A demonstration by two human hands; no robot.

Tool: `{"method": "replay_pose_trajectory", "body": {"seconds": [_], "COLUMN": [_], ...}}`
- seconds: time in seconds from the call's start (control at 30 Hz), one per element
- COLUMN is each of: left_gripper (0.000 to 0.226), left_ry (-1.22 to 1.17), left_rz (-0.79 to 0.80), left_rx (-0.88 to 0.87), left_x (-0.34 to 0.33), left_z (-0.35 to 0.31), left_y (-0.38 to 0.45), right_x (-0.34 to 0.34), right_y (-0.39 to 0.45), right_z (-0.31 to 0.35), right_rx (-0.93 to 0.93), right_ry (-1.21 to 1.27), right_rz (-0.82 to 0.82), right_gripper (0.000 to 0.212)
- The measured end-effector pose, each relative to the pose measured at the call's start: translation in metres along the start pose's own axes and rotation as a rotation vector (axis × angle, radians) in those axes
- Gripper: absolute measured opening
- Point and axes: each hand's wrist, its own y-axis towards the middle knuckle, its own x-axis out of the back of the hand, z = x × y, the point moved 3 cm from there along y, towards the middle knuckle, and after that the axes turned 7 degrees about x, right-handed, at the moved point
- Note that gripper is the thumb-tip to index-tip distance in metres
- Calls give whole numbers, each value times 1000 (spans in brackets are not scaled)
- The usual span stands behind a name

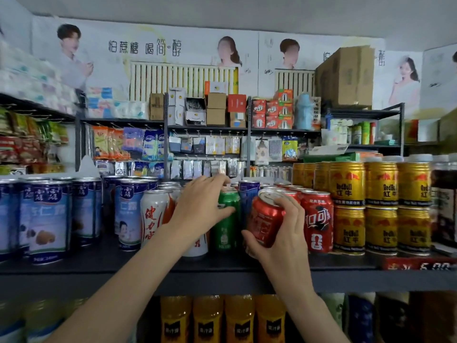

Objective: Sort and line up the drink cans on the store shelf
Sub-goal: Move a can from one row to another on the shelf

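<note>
On the dark shelf (103, 266), both hands are busy with cans. The left hand (197, 206) reaches over a green can (226, 226) and curls its fingers around the top of it. The green can stands up straight on the shelf, next to a white can (154, 216) with red letters. The right hand (279, 233) holds a red can (265, 219) tight, tipped to the left and lifted a little off the shelf. Just beside it stand more red cans (317, 221). Gold cans (380, 204) are stacked in two layers on the right. Blue cans (47, 219) stand on the left.
</note>
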Motion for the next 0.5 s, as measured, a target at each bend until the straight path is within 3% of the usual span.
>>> {"method": "replay_pose_trajectory", "body": {"seconds": [0.23, 0.4, 0.5], "left_gripper": [31, 24, 25], "left_ry": [-320, -295, -296], "left_rz": [-269, -270, -282], "left_rx": [180, 303, 292], "left_x": [38, 46, 44], "left_z": [50, 93, 94], "left_y": [-17, -33, -41], "right_x": [-11, -16, -22], "right_y": [10, 13, 15], "right_z": [10, 12, 13], "right_rx": [43, 26, 1], "right_ry": [-158, -224, -278], "right_rz": [160, 166, 189], "right_gripper": [78, 79, 82]}}
